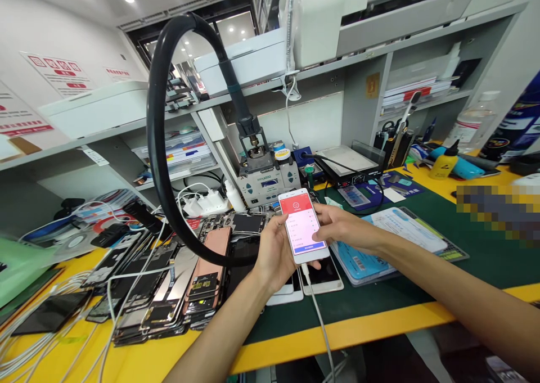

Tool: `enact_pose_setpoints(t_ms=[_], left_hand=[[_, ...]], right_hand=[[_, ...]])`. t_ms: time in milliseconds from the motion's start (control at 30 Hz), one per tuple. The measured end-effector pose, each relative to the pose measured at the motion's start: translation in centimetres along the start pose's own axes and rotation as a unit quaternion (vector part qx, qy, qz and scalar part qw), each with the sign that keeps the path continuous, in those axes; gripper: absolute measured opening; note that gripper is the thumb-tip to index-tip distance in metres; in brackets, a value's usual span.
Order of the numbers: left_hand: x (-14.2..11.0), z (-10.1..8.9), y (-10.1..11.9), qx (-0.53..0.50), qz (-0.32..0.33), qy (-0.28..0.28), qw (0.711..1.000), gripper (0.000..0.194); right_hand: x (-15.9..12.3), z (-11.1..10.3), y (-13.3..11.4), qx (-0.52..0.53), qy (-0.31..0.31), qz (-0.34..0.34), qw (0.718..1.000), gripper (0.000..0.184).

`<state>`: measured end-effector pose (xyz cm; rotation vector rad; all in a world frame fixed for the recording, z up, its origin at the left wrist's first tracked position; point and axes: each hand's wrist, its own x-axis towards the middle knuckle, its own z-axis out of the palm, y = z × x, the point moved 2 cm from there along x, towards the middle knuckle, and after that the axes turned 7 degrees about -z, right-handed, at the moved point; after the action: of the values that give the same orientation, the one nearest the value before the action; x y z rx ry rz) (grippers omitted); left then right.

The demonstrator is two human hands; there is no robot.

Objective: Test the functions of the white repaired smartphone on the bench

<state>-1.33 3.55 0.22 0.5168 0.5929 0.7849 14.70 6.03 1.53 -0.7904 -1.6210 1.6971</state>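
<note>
My left hand (274, 253) is closed around a white smartphone (312, 254), its thumb along the left edge. The lit screen shows a red band with a face icon, a white list and a blue bar at the bottom. My right hand (343, 228) is at the phone's right edge, its thumb over the lower screen and its other fingers partly hidden behind the phone. A white charging cable (317, 310) is plugged into the phone's lower end and hangs past the table edge. Below the phone, other phones (333, 282) lie on the green mat.
Stacked phone parts (169, 293) cover the left side, beside coiled white cables (29, 327). A thick black hose (154, 113) arches from the grey hot-air station (264, 186). Right of my hands lie plastic-sleeved cards (379, 253). A yellow bottle (445, 162) stands farther back.
</note>
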Motion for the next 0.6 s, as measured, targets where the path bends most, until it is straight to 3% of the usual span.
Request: enact_pose_setpoints(t_ms=[433,600], left_hand=[[0.16,-0.10,-0.09,0.011,0.014,-0.001,1.000,0.048],[0.45,-0.26,-0.26,0.023,0.013,0.024,0.999,0.047]], right_hand=[[0.04,-0.08,0.18,0.003,0.002,0.003,1.000,0.063],[0.12,-0.13,0.41,0.008,0.000,-0.009,1.000,0.061]])
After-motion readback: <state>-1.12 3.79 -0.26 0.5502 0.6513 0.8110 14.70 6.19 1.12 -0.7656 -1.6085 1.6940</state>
